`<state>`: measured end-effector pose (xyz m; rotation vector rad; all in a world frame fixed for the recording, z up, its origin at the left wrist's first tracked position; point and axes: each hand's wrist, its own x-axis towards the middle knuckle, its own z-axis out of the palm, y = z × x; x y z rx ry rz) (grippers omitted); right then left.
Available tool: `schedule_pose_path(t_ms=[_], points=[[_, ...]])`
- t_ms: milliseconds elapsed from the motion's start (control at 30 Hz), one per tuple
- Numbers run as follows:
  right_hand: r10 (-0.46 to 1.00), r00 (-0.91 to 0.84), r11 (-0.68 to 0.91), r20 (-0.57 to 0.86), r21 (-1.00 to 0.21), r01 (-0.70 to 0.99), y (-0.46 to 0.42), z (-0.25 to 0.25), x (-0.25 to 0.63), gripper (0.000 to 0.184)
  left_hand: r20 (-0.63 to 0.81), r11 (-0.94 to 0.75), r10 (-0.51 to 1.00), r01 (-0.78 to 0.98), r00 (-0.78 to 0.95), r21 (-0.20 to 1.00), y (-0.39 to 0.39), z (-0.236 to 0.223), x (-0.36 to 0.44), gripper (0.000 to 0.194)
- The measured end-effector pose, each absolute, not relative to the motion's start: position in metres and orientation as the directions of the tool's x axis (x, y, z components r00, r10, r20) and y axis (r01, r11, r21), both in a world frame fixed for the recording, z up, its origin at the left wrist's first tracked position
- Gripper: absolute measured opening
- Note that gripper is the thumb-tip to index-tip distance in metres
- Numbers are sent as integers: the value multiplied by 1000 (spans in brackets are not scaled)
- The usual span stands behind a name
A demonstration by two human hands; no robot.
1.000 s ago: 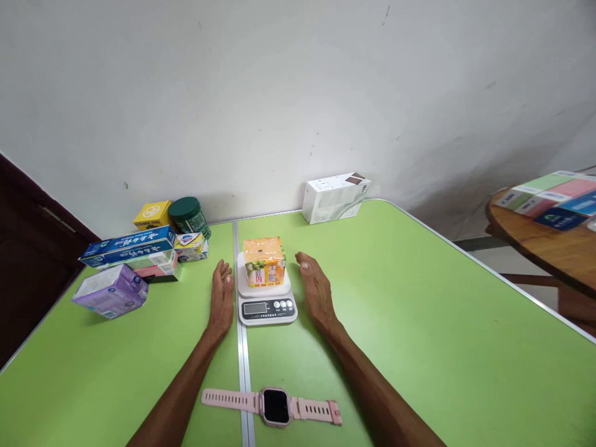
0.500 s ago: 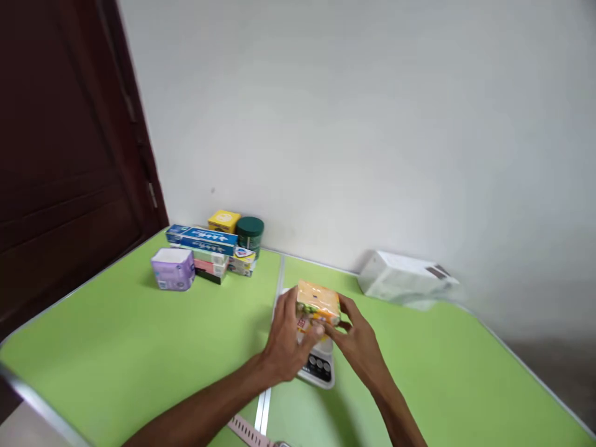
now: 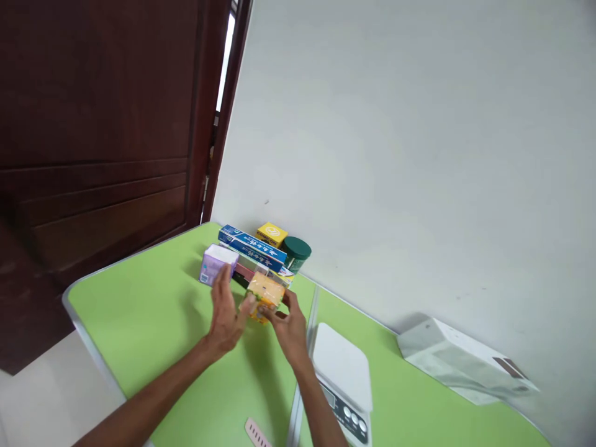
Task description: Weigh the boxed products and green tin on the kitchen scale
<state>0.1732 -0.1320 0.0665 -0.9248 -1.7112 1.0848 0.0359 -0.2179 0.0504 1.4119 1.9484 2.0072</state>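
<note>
An orange tissue pack (image 3: 266,289) in clear, shiny wrap is gripped from its right side by my right hand (image 3: 289,323), just in front of the stacked boxes. My left hand (image 3: 226,315) is open, its fingers spread upward. Its thumb reaches to the pack's left front corner; whether it touches I cannot tell. The left fingertips overlap the front of a purple tissue pack (image 3: 215,266) with a white top. Beneath my right forearm stands a white kitchen scale (image 3: 342,363) with a dark button panel, its plate bare.
Blue toothpaste boxes (image 3: 254,247) top a stack of thin boxes, with a yellow box (image 3: 272,233) and a green-lidded jar (image 3: 297,251) behind. A white box (image 3: 460,357) stands by the wall at right. A pink watch strap (image 3: 256,431) lies at the near edge.
The orange tissue pack has moved left, from over the scale to beside the stacked boxes. My left hand has spread away from it. The view has turned left and tilted.
</note>
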Motion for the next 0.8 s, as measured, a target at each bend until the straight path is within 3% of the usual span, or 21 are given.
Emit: schedule_pose_path(t_ms=[100, 267, 367, 633, 733, 800], points=[[902, -331, 333, 276, -934, 130, -130, 46, 138, 60, 518, -51, 455, 560, -724, 827, -216, 26, -13, 84], [943, -212, 306, 258, -922, 237, -123, 31, 109, 64, 387, 30, 612, 509, -690, 860, -195, -11, -62, 92], [939, -218, 315, 266, -919, 237, -120, 29, 103, 61, 373, 11, 624, 485, -687, 874, -181, -20, -71, 93], [912, -256, 371, 320, -910, 186, -129, 27, 99, 66, 380, 24, 653, 520, -655, 854, -183, -13, -78, 97], [879, -270, 452, 393, -867, 209, -142, 38, 121, 76, 453, 36, 595, 585, -664, 810, -196, -3, -74, 100], [844, -243, 529, 478, -817, 230, -150, 51, 153, 72, 534, 23, 554, 652, -639, 757, -205, 8, -67, 101]])
